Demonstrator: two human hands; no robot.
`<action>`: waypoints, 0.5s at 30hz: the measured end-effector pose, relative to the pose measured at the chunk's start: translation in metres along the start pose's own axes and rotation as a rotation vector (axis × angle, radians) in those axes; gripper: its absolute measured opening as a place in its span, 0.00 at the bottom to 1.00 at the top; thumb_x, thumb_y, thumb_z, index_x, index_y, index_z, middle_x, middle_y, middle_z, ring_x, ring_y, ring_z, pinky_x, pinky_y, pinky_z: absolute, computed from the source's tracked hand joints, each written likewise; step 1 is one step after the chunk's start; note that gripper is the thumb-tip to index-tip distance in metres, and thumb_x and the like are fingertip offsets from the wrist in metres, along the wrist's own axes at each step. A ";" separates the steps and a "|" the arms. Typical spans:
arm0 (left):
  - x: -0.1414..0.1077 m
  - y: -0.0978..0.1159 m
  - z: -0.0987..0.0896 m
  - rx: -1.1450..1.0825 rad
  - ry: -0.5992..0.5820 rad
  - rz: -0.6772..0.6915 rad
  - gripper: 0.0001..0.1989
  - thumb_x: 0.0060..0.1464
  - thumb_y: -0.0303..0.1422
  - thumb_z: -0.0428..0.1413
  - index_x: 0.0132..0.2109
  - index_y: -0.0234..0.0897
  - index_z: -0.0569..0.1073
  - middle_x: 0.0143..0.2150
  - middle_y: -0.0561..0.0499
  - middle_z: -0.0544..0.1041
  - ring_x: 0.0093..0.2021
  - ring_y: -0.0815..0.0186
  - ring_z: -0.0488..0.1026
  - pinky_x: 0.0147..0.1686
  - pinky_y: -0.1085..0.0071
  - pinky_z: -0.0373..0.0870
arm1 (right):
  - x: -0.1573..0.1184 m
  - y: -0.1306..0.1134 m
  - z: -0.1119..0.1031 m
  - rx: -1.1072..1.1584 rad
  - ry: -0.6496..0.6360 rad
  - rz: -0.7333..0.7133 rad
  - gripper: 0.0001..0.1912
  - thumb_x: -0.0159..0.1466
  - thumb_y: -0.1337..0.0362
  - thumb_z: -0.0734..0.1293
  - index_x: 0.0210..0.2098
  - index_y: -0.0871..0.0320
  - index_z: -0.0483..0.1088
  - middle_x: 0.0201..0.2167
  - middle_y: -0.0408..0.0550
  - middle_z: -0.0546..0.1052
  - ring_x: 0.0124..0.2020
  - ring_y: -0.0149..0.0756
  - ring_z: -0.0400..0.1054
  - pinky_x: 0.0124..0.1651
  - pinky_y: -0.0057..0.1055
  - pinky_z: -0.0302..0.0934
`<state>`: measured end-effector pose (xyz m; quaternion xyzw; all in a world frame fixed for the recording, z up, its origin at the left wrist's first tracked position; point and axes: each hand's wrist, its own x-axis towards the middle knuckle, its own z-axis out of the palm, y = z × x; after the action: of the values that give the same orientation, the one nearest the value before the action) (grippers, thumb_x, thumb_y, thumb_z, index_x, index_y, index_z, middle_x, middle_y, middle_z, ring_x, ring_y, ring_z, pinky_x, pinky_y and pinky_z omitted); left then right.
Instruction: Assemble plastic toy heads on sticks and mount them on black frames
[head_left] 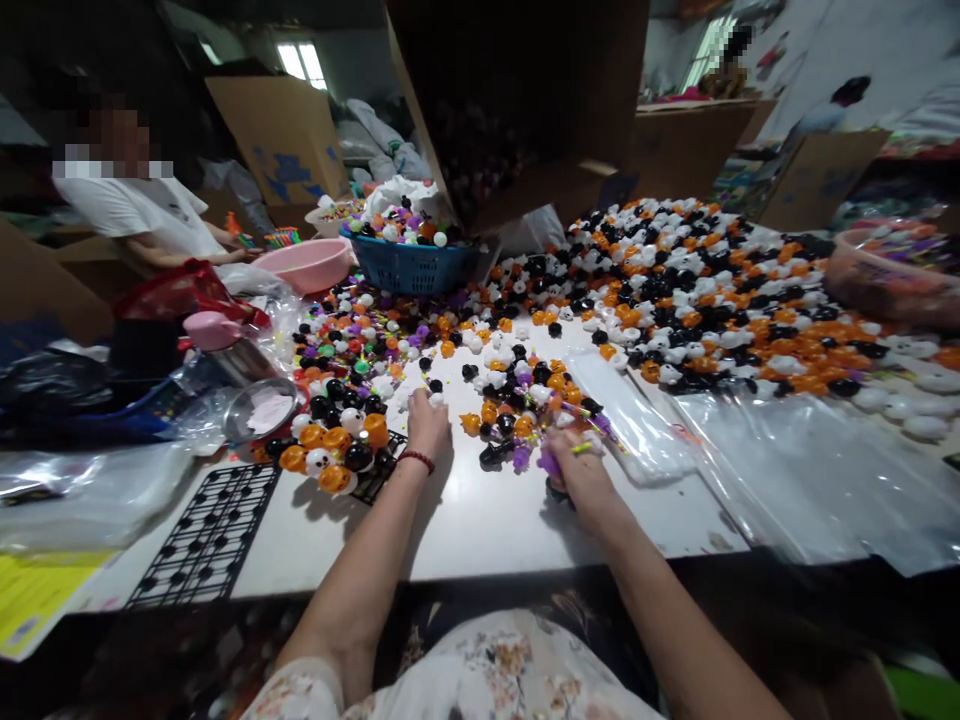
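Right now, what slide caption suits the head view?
Left hand and right hand among orange, black, white plastic pieces on a white table.

Along the near edge of the white desk [480, 535], bare surface between the left grip [429, 422] and the right grip [581, 475] allows sideways passage. Straight ahead, the loose pile of plastic pumpkins and figures [523, 427] blocks a low reach; a narrow lane runs forward on its left. The pumpkin cluster [335, 440] bars the left, flat clear bags [637, 430] the right. Farther back, the blue basket [409, 268] and large heap [690, 280] close the way.
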<state>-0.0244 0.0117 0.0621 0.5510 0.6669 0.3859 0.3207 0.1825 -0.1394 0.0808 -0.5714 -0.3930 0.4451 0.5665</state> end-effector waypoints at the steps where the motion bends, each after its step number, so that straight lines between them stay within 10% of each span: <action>1: -0.006 0.002 0.001 -0.049 -0.036 -0.010 0.12 0.56 0.29 0.57 0.47 0.37 0.65 0.45 0.43 0.72 0.45 0.59 0.75 0.45 0.62 0.72 | -0.003 -0.003 0.005 0.056 -0.047 0.026 0.22 0.58 0.41 0.71 0.31 0.55 0.71 0.22 0.40 0.71 0.21 0.28 0.62 0.25 0.27 0.60; 8: -0.075 0.016 -0.002 -0.926 -0.538 -0.190 0.17 0.55 0.46 0.59 0.39 0.35 0.68 0.32 0.49 0.76 0.26 0.72 0.72 0.25 0.78 0.66 | -0.011 -0.009 0.021 0.277 -0.100 0.091 0.25 0.52 0.53 0.79 0.46 0.55 0.77 0.42 0.48 0.80 0.39 0.35 0.75 0.49 0.37 0.71; 15: -0.109 0.023 0.001 -0.975 -0.627 -0.110 0.20 0.59 0.50 0.56 0.36 0.36 0.64 0.26 0.55 0.72 0.19 0.77 0.62 0.18 0.79 0.53 | -0.020 -0.013 0.022 0.092 -0.092 0.008 0.20 0.55 0.51 0.76 0.42 0.56 0.77 0.36 0.46 0.80 0.33 0.33 0.73 0.38 0.31 0.69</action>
<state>0.0078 -0.0932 0.0823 0.3922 0.3129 0.4497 0.7390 0.1566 -0.1517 0.0962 -0.5255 -0.3953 0.4907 0.5717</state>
